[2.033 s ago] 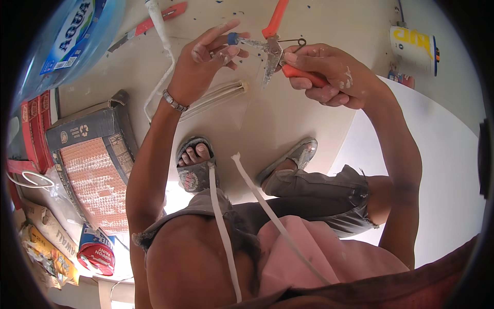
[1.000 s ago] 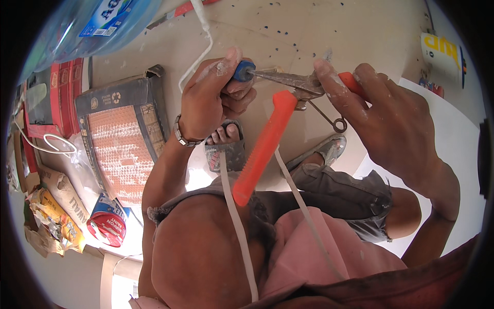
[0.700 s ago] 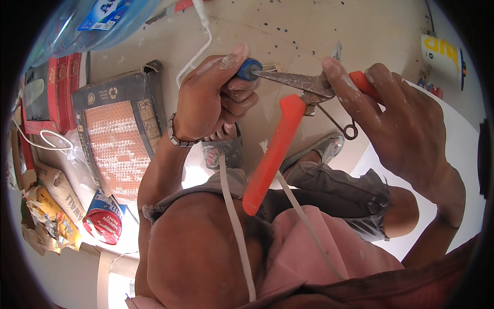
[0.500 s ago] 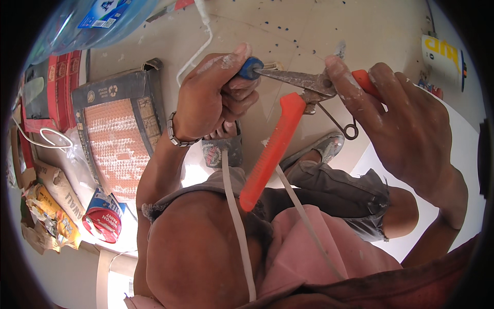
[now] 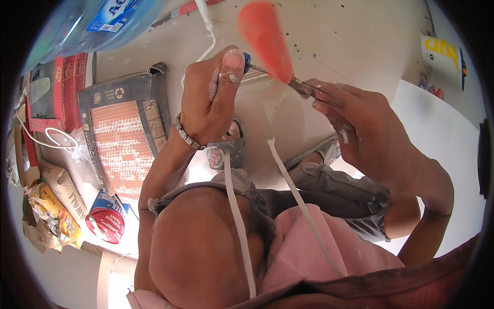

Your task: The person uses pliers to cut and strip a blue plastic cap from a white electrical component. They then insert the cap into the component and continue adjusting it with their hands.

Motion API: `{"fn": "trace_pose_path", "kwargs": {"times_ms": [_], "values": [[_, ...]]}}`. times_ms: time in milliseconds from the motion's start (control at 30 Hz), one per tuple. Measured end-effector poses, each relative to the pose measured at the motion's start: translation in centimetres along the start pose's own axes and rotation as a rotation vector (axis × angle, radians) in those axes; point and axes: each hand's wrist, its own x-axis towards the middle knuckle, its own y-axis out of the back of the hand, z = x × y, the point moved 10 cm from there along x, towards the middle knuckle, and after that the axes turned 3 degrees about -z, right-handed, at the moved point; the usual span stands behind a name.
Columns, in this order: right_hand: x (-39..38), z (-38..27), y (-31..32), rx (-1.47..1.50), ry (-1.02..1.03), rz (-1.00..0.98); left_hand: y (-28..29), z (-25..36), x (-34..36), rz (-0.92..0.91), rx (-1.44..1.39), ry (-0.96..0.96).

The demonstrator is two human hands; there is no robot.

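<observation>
My left hand (image 5: 213, 87) is closed around a small blue piece (image 5: 247, 62), its thumb on top; most of the piece is hidden by the fingers. My right hand (image 5: 381, 134) pinches orange-handled snips by the dusty metal (image 5: 303, 87) near the pivot. One orange handle (image 5: 265, 41) points up and away from me, smeared by motion. From behind it a narrow metal tip reaches left to the blue piece; whether it sits inside cannot be made out. White dust marks both hands.
A dark-edged cardboard box (image 5: 123, 95) with a ridged orange panel lies left. Beside it are a red paint can (image 5: 105, 219) and torn bags (image 5: 54, 211). A large clear bottle (image 5: 87, 36) is upper left, a white-yellow tub (image 5: 441, 59) far right. Two pale cords (image 5: 234, 206) hang before me.
The snips have turned over: the orange handle that pointed down toward me now points up and away. My right hand has shifted its grip to the metal part. The left keeps the blue piece.
</observation>
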Motion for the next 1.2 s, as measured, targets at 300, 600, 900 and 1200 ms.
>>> {"fn": "trace_pose_path", "kwargs": {"times_ms": [300, 600, 900, 1200], "values": [[0.8, 1.8, -4.3, 0.921, -0.268, -0.287, 1.4, 1.6, -0.1, 0.077, 0.226, -0.185], [0.8, -1.5, 1.5, -0.946, 0.376, 0.288, -2.2, -3.8, -0.2, -0.279, -0.899, 0.593], [0.0, -2.2, 1.2, -0.874, 0.39, 0.129, -1.8, -3.3, -0.6, -0.229, -0.575, 0.444], [1.5, 1.1, -0.7, 0.112, 0.204, 0.064, 1.2, 0.6, -0.2, -0.015, 0.173, -0.115]]}}
